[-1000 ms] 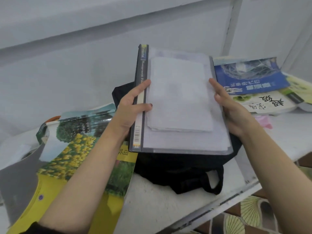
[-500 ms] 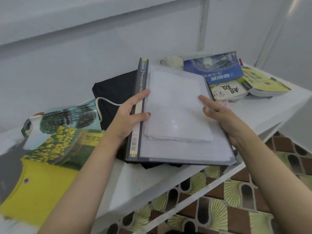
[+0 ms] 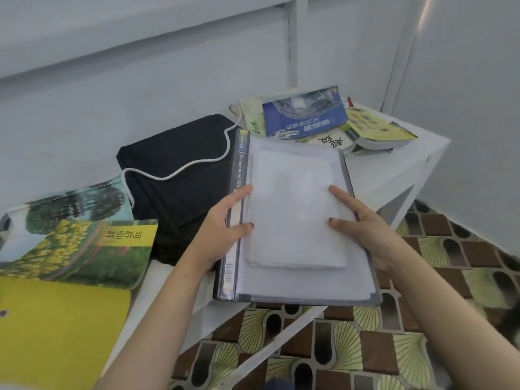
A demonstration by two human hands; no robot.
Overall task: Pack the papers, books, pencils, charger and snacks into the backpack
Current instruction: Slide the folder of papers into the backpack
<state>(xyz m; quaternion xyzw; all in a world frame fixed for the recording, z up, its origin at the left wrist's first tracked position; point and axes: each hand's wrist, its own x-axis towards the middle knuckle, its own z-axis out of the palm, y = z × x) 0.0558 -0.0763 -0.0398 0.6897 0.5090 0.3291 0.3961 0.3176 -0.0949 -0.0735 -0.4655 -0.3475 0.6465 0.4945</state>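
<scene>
We see both hands holding a folder [image 3: 239, 175] with papers [image 3: 292, 209] stacked on it, beside the backpack [image 3: 180, 198].

The left hand [image 3: 222, 235] grips the folder's spine edge, thumb and forefinger on top. The right hand [image 3: 365, 229] grips the opposite edge, thumb and forefinger pressing on the papers. From where we look, the folder's far end covers the right side of the black backpack. The backpack lies flat on the white table [image 3: 394, 164] with a white cord [image 3: 194, 164] trailing across it. The folder's near end juts out over the tiled floor [image 3: 365, 347]. A stack of books [image 3: 304, 116] sits at the table's far right corner, and large books [image 3: 84, 249] lie on the left.
</scene>
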